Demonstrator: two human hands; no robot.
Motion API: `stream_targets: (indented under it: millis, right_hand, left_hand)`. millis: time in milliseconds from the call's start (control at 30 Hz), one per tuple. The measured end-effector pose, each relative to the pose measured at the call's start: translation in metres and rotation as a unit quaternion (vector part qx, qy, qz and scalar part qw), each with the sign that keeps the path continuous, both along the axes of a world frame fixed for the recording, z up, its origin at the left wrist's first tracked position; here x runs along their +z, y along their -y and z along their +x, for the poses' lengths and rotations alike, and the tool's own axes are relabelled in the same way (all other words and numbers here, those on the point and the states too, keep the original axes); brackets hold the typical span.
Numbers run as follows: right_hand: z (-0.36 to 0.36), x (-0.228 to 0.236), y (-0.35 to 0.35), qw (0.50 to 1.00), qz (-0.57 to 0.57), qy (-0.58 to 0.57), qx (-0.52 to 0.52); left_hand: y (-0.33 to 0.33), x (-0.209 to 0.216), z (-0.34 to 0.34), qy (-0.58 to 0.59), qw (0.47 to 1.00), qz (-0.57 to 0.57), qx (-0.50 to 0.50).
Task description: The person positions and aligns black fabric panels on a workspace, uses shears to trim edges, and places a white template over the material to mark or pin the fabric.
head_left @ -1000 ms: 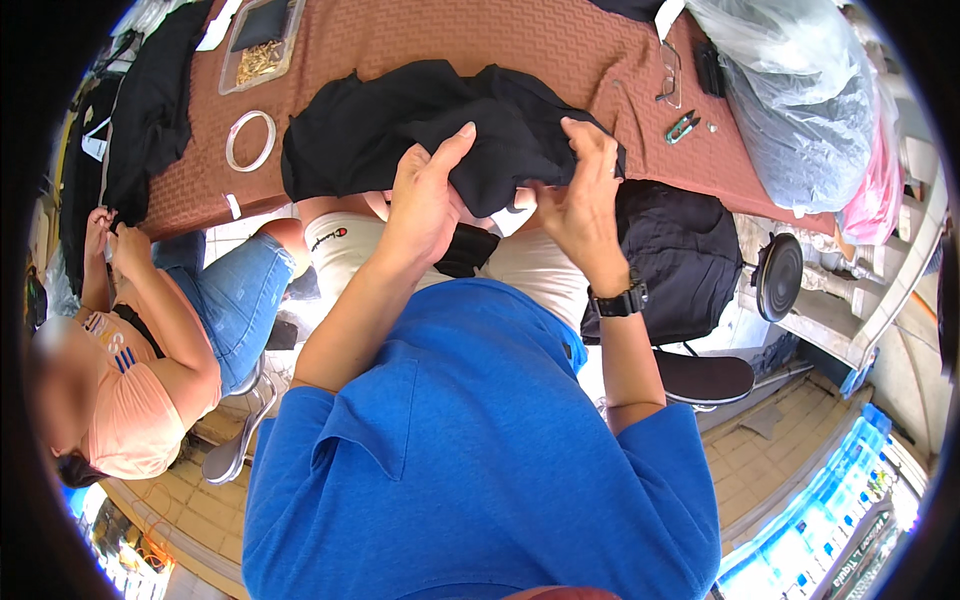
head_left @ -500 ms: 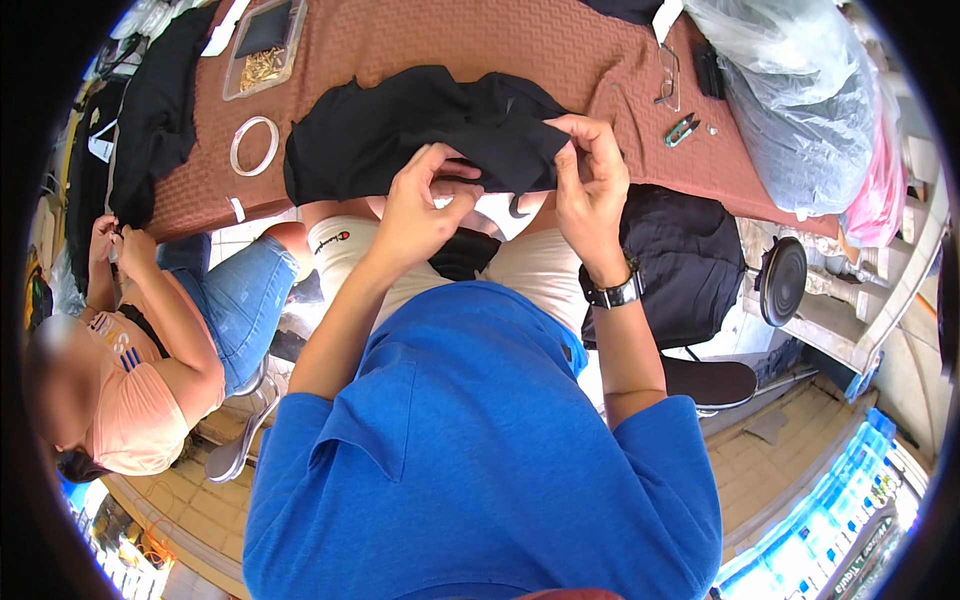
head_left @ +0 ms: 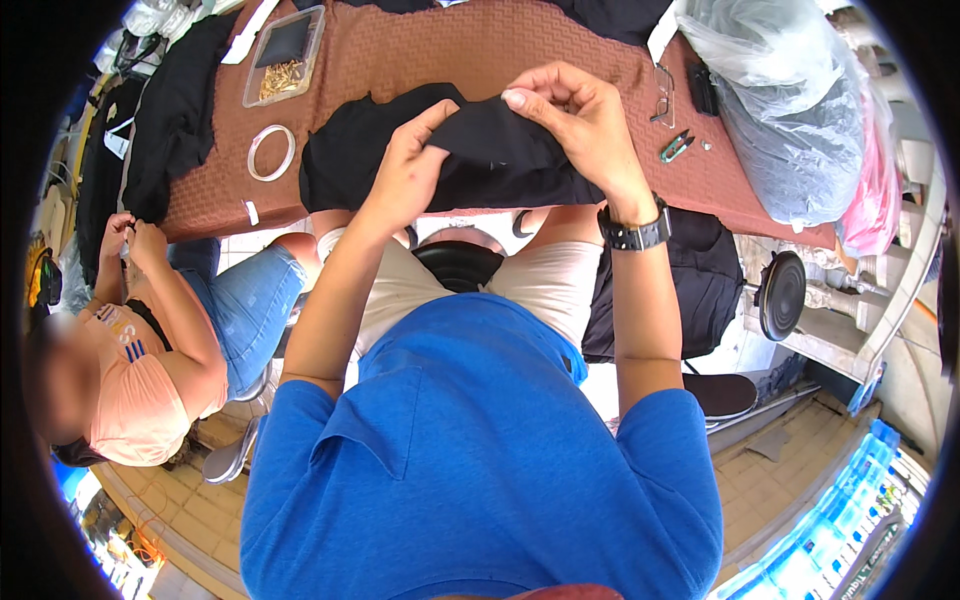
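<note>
A black garment [head_left: 375, 150] lies bunched along the near edge of the table, its front part hanging toward my lap. My left hand [head_left: 412, 170] is closed on a fold of it, thumb and forefinger at the fold's left end. With thumb and fingertips, my right hand [head_left: 580, 120] pinches the upper edge of the same fold, so a flap of cloth is drawn up between the two hands. A tiny pale mark shows on the cloth below the flap; its kind is too small to make out.
A brown textured cloth [head_left: 400, 55] covers the table. Thread snips [head_left: 677, 146] and eyeglasses [head_left: 662, 100] lie to the right, beside large plastic bags [head_left: 790, 120]. Leftward are a white ring [head_left: 271, 153] and a clear box [head_left: 285, 60] of gold-coloured pieces. A co-worker [head_left: 160, 370] sits at left.
Both hands have moved farther over the table. My left hand, earlier with fingers apart at the near edge, now grips the cloth; the right has shifted left and raised a flap.
</note>
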State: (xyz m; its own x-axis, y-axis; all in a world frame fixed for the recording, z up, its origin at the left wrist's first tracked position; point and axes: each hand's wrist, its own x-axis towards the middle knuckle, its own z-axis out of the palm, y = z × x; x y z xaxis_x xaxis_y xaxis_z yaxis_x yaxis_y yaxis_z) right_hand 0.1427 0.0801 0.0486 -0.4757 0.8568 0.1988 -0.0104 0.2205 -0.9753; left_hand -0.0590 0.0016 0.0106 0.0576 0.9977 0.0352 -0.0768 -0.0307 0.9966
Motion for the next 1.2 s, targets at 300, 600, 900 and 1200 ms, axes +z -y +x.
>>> stream_targets:
  millis: [300,600,900,1200]
  right_hand:
    - [-0.021,-0.053,-0.029,0.999,-0.044,0.023,0.0]
    - [0.004,-0.078,0.028,0.984,0.023,0.174,0.032]
    - [0.015,-0.033,-0.037,0.949,0.155,0.156,-0.226]
    - [-0.03,-0.034,0.06,0.972,0.181,0.101,-0.115]
  left_hand:
    - [0.003,-0.009,-0.004,0.364,0.897,-0.251,-0.024]
    - [0.013,0.0,-0.025,0.526,0.802,-0.277,-0.056]
    - [0.012,0.013,-0.008,0.345,0.915,-0.194,0.075]
    - [0.017,-0.015,0.01,0.352,0.902,-0.227,0.109]
